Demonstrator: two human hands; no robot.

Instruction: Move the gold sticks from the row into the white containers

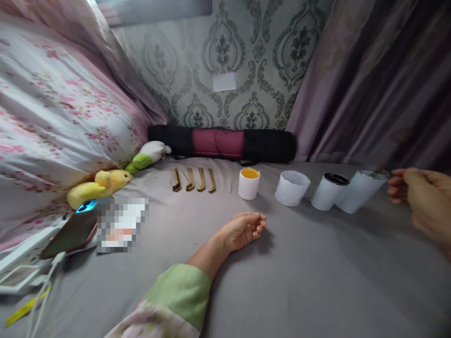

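Observation:
My left hand (pixel 244 230) lies on the grey bed sheet (pixel 299 281) with its fingers loosely curled and nothing in it. It rests just in front of a white cup of yellow-orange liquid (pixel 249 183). My right hand (pixel 421 202) hovers at the right edge with its fingers curled, right beside a tilted white cup (pixel 361 190) that has a thin stick (pixel 380 166) in it. I cannot see whether those fingers hold anything. Two more white cups stand between: an empty one (pixel 292 188) and one with a black rim (pixel 329 191).
Several gold L-shaped metal pieces (pixel 193 180) lie in a row behind my left hand. A black and maroon roll (pixel 221 143) lies along the wall. Plush toys (pixel 100 185), a phone (pixel 70 230) and white cables sit at the left by a floral pillow (pixel 52 108). Curtains hang at the right.

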